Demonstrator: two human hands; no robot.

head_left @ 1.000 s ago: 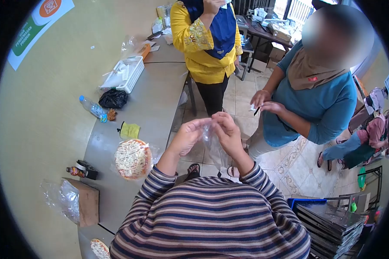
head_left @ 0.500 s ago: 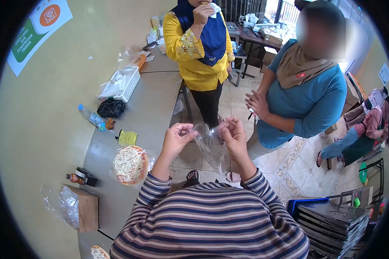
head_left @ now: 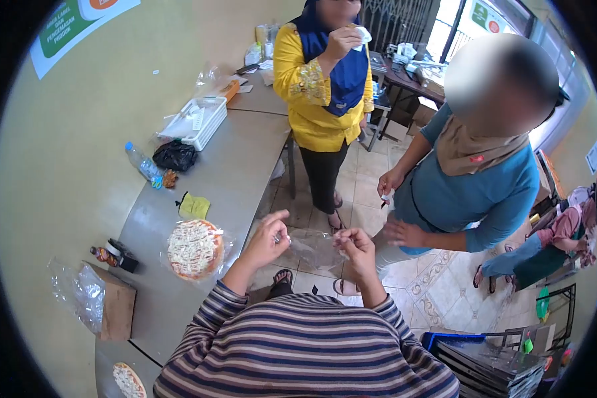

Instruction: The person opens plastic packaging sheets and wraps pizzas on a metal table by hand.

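A clear plastic bag [head_left: 314, 251] is stretched sideways between my two hands, in front of my striped top. My left hand [head_left: 266, 241] has its thumb and a finger closed at the bag's left edge, while its index finger sticks out above. At the opposite edge, my right hand [head_left: 357, 248] pinches the film between thumb and fingers. Left of my left hand, a round pizza [head_left: 194, 250] topped with white shreds and red sauce lies on clear plastic on the table. Just behind it is a small yellow-green pouch [head_left: 194, 205].
Along the wall, the long table [head_left: 245, 156] holds a white basket [head_left: 209, 123], black plastic bag [head_left: 175, 156], water bottle [head_left: 142, 164], cardboard box [head_left: 118, 304] and another pizza [head_left: 128, 380]. Two people stand ahead, in yellow [head_left: 322, 126] and blue [head_left: 504, 192]. Black trays [head_left: 484, 365] are stacked at right.
The bag has gone from hanging down to being spread sideways, and both hands are lower. My left index finger has lifted. The person in blue has parted their hands.
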